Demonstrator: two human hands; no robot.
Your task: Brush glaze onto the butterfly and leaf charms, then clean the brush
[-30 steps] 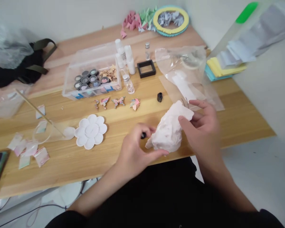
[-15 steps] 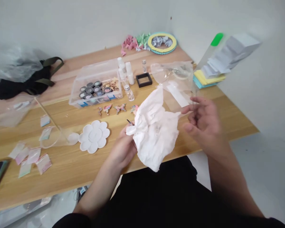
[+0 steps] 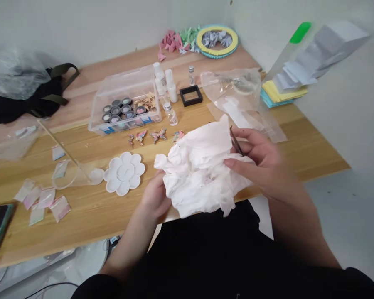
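— Far left?
— Flower palette (image 3: 124, 173), near the left hand (image 3: 154, 197); fingers hidden under the tissue (image 3: 196, 174), grip impossible to tell.
— Tissue wrapped or open?
— Open, crumpled, spread between both hands; nothing visibly left inside.
— Further right?
— Dark tweezers (image 3: 236, 142), held in a narrow pinch by the right hand (image 3: 262, 166), right at the tissue's edge. Beyond, a plastic bag (image 3: 233, 89), well apart.

Forward of the crumpled white tissue (image 3: 199, 174), passage is barred by butterfly charms (image 3: 154, 136) and a clear plastic storage box (image 3: 124, 106); to the right, a clear plastic bag (image 3: 233, 89) is met; beside the left hand (image 3: 154, 195), a white flower-shaped palette (image 3: 124, 173) stands in the way; a route is left along the wooden tabletop's (image 3: 81, 220) near edge.
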